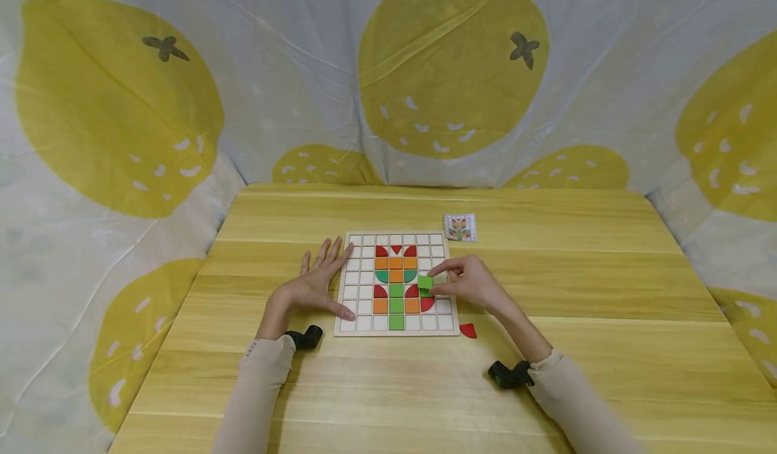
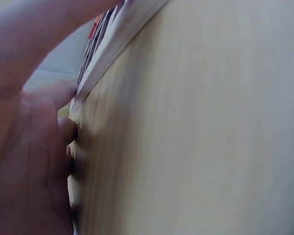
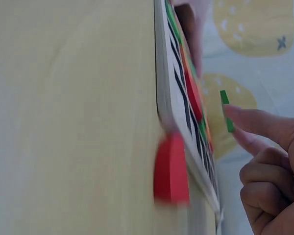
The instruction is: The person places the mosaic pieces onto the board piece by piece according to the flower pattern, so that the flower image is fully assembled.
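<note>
A wooden grid board (image 1: 355, 273) lies on the table, with red, orange, teal and green pieces set in its middle squares. My left hand (image 1: 312, 284) is spread at the board's left side, thumb and a fingertip touching its edge; the left wrist view shows this hand (image 2: 34, 152) beside the board's rim (image 2: 125, 36). Between thumb and index finger, my right hand (image 1: 472, 282) pinches a green square tile (image 1: 425, 282) over the right part of the pattern. The right wrist view shows the tile (image 3: 227, 117) edge-on, apart from the board.
Close to the board's lower right corner, a red quarter-circle piece (image 1: 467, 330) lies on the wooden table (image 1: 376, 393). A small pattern card (image 1: 460, 227) sits by the upper right corner. Lemon-printed cloth (image 1: 291, 69) hangs behind the table and along its sides.
</note>
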{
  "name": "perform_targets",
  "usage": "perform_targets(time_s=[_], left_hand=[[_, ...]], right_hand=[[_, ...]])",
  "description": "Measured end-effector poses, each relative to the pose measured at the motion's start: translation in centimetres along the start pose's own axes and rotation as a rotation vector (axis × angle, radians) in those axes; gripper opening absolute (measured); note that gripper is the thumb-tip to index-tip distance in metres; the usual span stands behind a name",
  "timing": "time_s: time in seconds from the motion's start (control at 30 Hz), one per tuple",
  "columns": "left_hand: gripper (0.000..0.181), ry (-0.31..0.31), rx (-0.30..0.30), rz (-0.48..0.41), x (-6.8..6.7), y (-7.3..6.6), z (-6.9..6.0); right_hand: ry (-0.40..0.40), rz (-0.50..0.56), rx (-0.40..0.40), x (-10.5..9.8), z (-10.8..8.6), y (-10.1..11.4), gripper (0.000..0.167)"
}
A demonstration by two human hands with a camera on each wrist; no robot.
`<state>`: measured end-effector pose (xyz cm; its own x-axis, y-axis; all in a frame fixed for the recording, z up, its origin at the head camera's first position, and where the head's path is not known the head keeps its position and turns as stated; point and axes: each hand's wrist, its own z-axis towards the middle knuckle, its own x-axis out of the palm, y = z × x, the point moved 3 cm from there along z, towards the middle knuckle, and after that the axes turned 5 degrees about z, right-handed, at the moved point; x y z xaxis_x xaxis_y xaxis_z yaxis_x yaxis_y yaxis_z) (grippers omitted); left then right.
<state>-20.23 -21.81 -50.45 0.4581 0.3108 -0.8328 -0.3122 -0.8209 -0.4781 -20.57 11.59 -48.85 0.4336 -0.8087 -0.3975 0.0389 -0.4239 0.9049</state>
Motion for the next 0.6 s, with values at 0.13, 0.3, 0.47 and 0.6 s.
perform_targets(time_s=[0.13,0.3,0.47,0.6], left_hand=[[0.142,0.001,-0.004,0.003,0.0,0.0,0.0],[0.143,0.001,0.000,-0.008,0.0,0.0,0.0],[0.142,0.005,-0.006,-0.006,0.0,0.1,0.0],[0.142,0.005,-0.009,0.003,0.0,0.0,0.1]], right_hand=[[0.020,0.013,-0.026,2.5,1.3,1.3,0.023],[0.045,0.027,-0.038,4.8,2.5,2.4,0.021],[0.065,0.004,-0.061,6.8,3.5,3.2,0.020],[0.081,-0.029,-0.081,8.1,3.9,3.6,0.020]])
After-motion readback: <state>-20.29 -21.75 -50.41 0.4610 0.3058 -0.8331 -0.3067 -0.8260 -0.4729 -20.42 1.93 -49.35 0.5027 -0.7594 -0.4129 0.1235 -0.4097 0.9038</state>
